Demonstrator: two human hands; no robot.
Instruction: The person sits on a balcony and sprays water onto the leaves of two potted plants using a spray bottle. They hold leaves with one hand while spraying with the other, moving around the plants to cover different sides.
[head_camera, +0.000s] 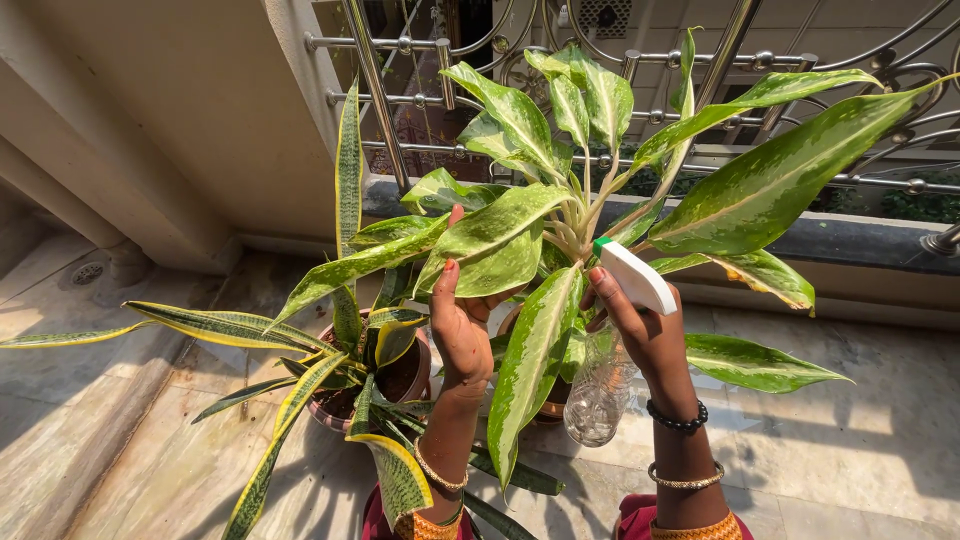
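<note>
White and green plastic caps the spray bottle (615, 340) that the right hand (640, 330) grips just right of the frame's centre, fingers wrapped around the neck and one fingertip on the trigger, with the clear body hanging below the wrist and the nozzle aimed left toward the foliage. Dark beads and a gold bangle circle that wrist. Left of it, the left hand (462, 325) reaches up with its palm toward the camera, fingers and thumb closed on a broad speckled leaf (490, 245) that it holds from beneath. That leaf belongs to the variegated plant (600, 190), whose long mottled leaves fan across the upper right of the frame from a pot mostly hidden behind the hands. Lower left stands a snake plant (330, 350) with yellow-edged blades in a brown pot (410, 375). Both rest on a pale stone floor (850, 440), with a steel railing (420, 50) along the top.
</note>
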